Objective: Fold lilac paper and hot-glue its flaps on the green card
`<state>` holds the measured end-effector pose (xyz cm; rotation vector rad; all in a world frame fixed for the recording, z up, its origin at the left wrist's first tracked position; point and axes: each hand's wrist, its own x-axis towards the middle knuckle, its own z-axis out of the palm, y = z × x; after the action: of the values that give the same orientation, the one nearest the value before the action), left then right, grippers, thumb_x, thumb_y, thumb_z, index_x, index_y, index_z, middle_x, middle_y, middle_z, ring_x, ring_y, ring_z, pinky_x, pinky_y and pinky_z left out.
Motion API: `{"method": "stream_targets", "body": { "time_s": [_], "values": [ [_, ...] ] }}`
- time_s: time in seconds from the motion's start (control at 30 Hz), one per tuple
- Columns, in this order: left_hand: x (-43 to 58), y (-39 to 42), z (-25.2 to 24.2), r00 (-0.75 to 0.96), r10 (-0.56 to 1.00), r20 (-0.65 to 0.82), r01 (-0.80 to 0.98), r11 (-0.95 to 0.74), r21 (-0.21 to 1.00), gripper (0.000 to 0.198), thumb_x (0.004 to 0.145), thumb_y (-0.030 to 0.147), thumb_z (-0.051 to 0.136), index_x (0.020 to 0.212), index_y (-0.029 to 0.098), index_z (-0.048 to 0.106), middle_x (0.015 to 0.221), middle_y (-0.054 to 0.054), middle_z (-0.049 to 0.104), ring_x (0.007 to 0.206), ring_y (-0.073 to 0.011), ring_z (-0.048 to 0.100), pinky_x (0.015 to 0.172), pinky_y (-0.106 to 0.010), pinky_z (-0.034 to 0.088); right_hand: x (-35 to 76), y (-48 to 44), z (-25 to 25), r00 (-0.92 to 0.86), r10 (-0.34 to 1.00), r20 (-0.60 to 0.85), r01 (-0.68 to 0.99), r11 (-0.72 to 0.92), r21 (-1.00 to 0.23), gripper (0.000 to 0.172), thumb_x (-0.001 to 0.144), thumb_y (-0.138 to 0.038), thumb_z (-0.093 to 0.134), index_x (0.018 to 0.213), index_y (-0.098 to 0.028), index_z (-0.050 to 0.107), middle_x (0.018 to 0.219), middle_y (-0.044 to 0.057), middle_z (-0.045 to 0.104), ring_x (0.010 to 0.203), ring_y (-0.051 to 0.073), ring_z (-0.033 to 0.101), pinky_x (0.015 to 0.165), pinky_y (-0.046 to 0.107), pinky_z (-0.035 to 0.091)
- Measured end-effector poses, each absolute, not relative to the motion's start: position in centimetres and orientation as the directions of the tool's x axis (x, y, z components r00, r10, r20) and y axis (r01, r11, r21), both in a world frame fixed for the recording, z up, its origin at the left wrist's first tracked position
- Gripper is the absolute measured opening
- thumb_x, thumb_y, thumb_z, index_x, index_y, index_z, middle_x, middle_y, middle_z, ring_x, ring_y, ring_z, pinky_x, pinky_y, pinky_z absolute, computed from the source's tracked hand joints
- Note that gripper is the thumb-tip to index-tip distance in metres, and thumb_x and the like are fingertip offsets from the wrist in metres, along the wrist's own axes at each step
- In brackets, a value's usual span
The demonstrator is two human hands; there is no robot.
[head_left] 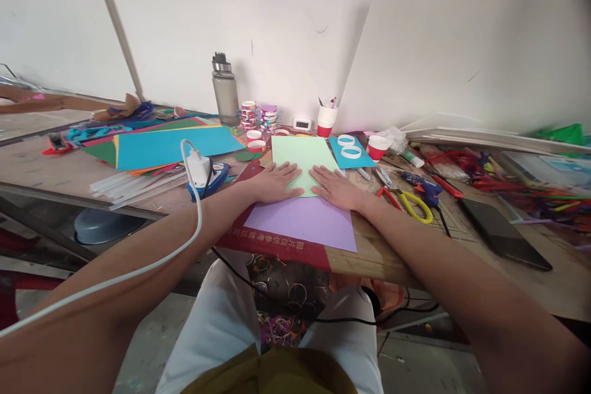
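A pale green sheet of paper [300, 157] lies flat in front of me, overlapping a purple sheet [302, 221] that shows nearer my lap. My left hand [276, 181] rests on the green sheet's left side, palm down with fingers spread. On its right side lies my right hand [337, 186], also flat with fingers apart. Neither hand grasps anything. Just beyond the right hand is a blue sheet [339, 159] with two white rings [351, 152] on it. Under the papers, a red printed board [277, 243] covers part of the table.
To the left are stacked coloured sheets [175, 149], clear sticks [138, 186] and a white plug [198, 167] whose cable crosses my left arm. A bottle [225, 95] and paper cups [327, 118] stand behind. Yellow-handled scissors [415, 206], a glue gun [422, 188] and a phone [501, 231] lie right.
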<state>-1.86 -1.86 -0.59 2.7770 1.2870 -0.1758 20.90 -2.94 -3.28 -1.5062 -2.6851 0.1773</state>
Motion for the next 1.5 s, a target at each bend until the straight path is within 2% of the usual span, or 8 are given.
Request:
{"method": "stream_targets", "body": {
  "time_s": [0.23, 0.47, 0.6, 0.67, 0.77, 0.9, 1.17, 1.5],
  "values": [
    [-1.9, -1.5, -0.9, 0.623, 0.771, -0.131, 0.781, -0.623, 0.046, 0.097, 0.083, 0.078, 0.021, 0.154, 0.013, 0.01, 0.16, -0.008, 0.005, 0.148, -0.0246, 0.003, 0.117, -0.049, 0.003, 20.3, -3.5, -2.1, -0.487, 0.871, -0.064, 0.869, 0.475, -0.142, 0.088, 0.087, -0.074, 0.018, 0.154, -0.018, 0.016, 0.16, 0.008, 0.009, 0.148, 0.025, 0.006, 0.118, 0.051, 0.008],
    [-2.0, -1.3, -0.9, 0.62, 0.774, -0.126, 0.784, -0.619, 0.056, 0.092, 0.085, 0.075, 0.026, 0.154, 0.016, 0.013, 0.16, -0.01, 0.006, 0.148, -0.0258, 0.006, 0.117, -0.047, 0.003, 20.4, -3.7, -1.7, -0.481, 0.873, -0.082, 0.865, 0.458, -0.206, 0.086, 0.087, -0.073, 0.023, 0.154, -0.02, 0.016, 0.16, 0.008, 0.008, 0.148, 0.026, 0.004, 0.117, 0.056, 0.004],
    [-2.3, -1.0, -0.9, 0.657, 0.75, -0.072, 0.753, -0.649, 0.113, 0.086, 0.086, 0.072, 0.031, 0.152, 0.018, 0.024, 0.159, -0.01, 0.016, 0.147, -0.0265, 0.011, 0.116, -0.049, 0.009, 22.5, -3.8, -1.2, -0.579, 0.815, -0.021, 0.764, 0.534, -0.363, 0.088, 0.084, -0.072, 0.04, 0.154, -0.023, 0.019, 0.16, 0.007, 0.012, 0.147, 0.023, 0.012, 0.118, 0.047, 0.013],
    [-2.3, -1.0, -0.7, 0.673, 0.74, -0.001, 0.731, -0.665, 0.156, 0.079, 0.085, 0.07, 0.036, 0.146, 0.019, 0.037, 0.156, -0.009, 0.028, 0.145, -0.0268, 0.017, 0.116, -0.047, 0.013, 23.4, -3.7, -0.8, -0.591, 0.807, 0.001, 0.744, 0.545, -0.386, 0.088, 0.08, -0.069, 0.052, 0.151, -0.023, 0.028, 0.159, 0.008, 0.021, 0.145, 0.024, 0.021, 0.118, 0.043, 0.019],
    [-2.2, -1.0, -0.5, 0.714, 0.691, 0.113, 0.662, -0.718, 0.213, 0.067, 0.083, 0.067, 0.046, 0.13, 0.021, 0.055, 0.146, -0.008, 0.046, 0.139, -0.0262, 0.032, 0.114, -0.042, 0.021, 24.0, -3.5, -0.5, -0.614, 0.789, 0.02, 0.729, 0.576, -0.369, 0.073, 0.079, -0.061, 0.06, 0.141, -0.024, 0.046, 0.152, 0.007, 0.037, 0.14, 0.024, 0.034, 0.116, 0.043, 0.025],
    [-2.1, -1.0, -0.5, 0.747, 0.652, 0.132, 0.614, -0.752, 0.239, 0.064, 0.077, 0.065, 0.057, 0.125, 0.022, 0.058, 0.14, -0.008, 0.051, 0.131, -0.0263, 0.042, 0.11, -0.043, 0.028, 23.9, -3.1, -0.6, -0.64, 0.764, 0.082, 0.698, 0.622, -0.353, 0.055, 0.085, -0.053, 0.056, 0.131, -0.024, 0.057, 0.144, 0.007, 0.049, 0.131, 0.023, 0.045, 0.112, 0.042, 0.033],
    [-1.7, -1.5, -0.4, 0.792, 0.582, 0.184, 0.557, -0.812, 0.174, 0.045, 0.084, 0.049, 0.054, 0.118, 0.02, 0.062, 0.132, -0.006, 0.059, 0.121, -0.0228, 0.053, 0.106, -0.036, 0.035, 23.7, -3.4, -0.5, -0.658, 0.743, 0.126, 0.707, 0.666, -0.239, 0.05, 0.088, -0.05, 0.05, 0.127, -0.021, 0.061, 0.137, 0.007, 0.056, 0.125, 0.026, 0.053, 0.107, 0.041, 0.039],
    [-1.3, -2.1, 0.0, 0.765, 0.617, 0.185, 0.6, -0.787, 0.144, 0.041, 0.084, 0.044, 0.049, 0.116, 0.022, 0.063, 0.128, -0.003, 0.062, 0.116, -0.0221, 0.056, 0.103, -0.033, 0.039, 22.4, -4.2, 0.1, -0.667, 0.737, 0.108, 0.72, 0.675, -0.161, 0.049, 0.091, -0.049, 0.043, 0.127, -0.022, 0.061, 0.131, 0.007, 0.06, 0.123, 0.027, 0.053, 0.108, 0.043, 0.037]
  ]
}}
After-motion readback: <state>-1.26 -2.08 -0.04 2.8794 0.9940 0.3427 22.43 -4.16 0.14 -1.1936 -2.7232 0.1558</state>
